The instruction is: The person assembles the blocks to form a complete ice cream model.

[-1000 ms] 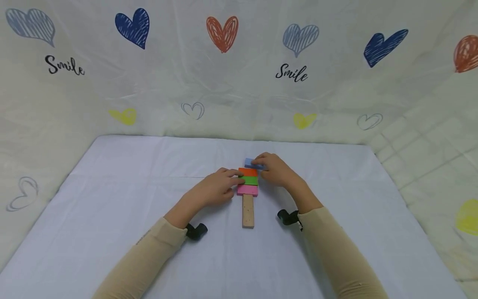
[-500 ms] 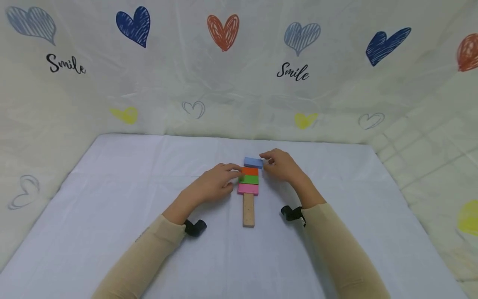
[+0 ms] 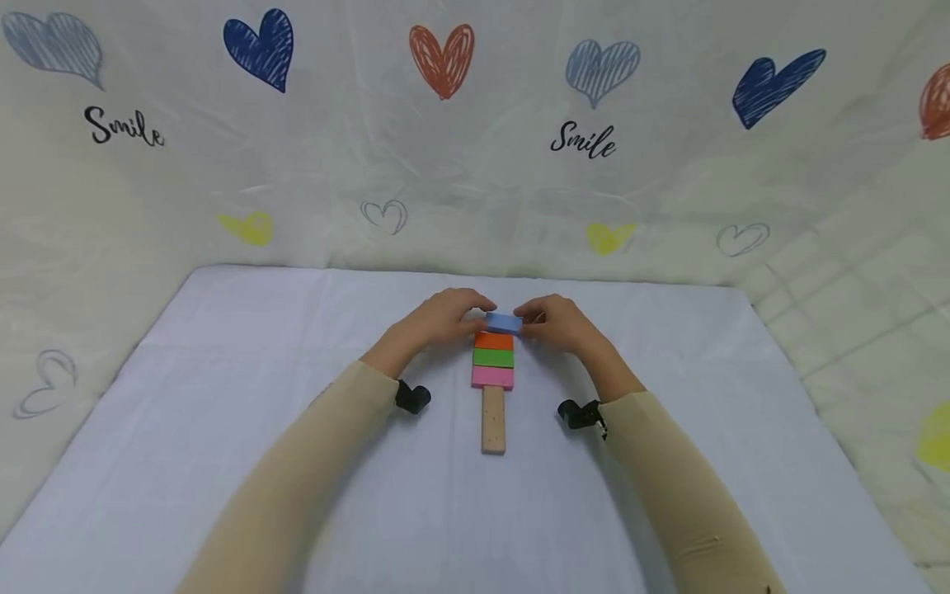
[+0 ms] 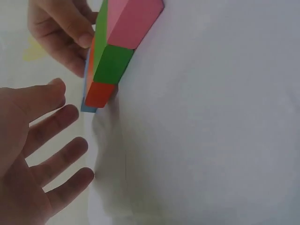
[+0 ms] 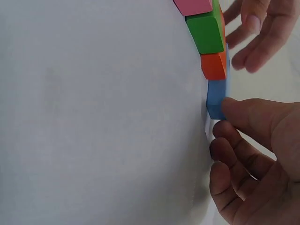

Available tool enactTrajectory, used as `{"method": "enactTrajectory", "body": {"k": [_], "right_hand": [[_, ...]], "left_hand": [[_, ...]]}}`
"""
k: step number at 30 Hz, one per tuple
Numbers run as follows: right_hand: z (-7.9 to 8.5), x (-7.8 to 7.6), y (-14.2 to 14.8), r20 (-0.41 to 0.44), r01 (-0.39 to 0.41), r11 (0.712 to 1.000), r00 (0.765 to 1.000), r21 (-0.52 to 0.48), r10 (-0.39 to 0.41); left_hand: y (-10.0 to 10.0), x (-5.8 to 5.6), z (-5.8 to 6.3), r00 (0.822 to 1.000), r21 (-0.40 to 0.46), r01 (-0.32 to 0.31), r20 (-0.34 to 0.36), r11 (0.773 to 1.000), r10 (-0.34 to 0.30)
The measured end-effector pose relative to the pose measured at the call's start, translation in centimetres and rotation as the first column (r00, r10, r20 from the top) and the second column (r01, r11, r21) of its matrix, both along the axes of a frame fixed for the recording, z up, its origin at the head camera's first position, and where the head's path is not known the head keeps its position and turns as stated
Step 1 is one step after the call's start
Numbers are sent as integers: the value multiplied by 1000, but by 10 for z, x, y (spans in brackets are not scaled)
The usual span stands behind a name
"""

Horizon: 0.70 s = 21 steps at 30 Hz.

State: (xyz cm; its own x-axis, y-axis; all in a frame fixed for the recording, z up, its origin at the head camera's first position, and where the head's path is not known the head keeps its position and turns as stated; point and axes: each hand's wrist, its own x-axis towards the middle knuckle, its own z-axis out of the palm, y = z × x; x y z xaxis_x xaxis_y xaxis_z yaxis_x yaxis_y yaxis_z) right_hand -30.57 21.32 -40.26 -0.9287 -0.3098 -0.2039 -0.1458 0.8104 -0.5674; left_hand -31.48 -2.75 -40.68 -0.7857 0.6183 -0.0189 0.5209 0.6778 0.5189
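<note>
A small column of flat wooden blocks lies in the middle of the table: a bare wood block (image 3: 493,421) lengthwise, then crosswise a pink block (image 3: 492,378), a green block (image 3: 493,358) and an orange block (image 3: 493,341). A blue block (image 3: 504,322) lies slightly slanted at the far end. At its right end, my right hand (image 3: 557,320) pinches it, thumb on its corner in the right wrist view. My left hand (image 3: 445,316) is at the left end, fingers relaxed and spread in the left wrist view, with a small gap to the block (image 4: 89,105).
A white cloth (image 3: 223,396) covers the table, whose far edge runs just beyond the hands. Behind it hangs a pale backdrop (image 3: 505,181) printed with hearts and words. Black wrist cameras (image 3: 413,398) sit at both cuffs.
My left hand has left the orange and green blocks and moved forward to the blue block's left end. My right hand drew back from the blue block, then came to its right end again.
</note>
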Motion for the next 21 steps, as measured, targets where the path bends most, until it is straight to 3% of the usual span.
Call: {"method": "enactTrajectory", "body": {"k": [10,21], "right_hand": [[-2,-2,-12,-51,-20,999,999,-33,18],[-7,-1,-14,-51,-31,999,998,-27,30]], "left_hand": [[1,-10,-1,998,-64,-17,-56,998,13],[-2,-9,-11,996,-91,-15,-91,996,6]]}}
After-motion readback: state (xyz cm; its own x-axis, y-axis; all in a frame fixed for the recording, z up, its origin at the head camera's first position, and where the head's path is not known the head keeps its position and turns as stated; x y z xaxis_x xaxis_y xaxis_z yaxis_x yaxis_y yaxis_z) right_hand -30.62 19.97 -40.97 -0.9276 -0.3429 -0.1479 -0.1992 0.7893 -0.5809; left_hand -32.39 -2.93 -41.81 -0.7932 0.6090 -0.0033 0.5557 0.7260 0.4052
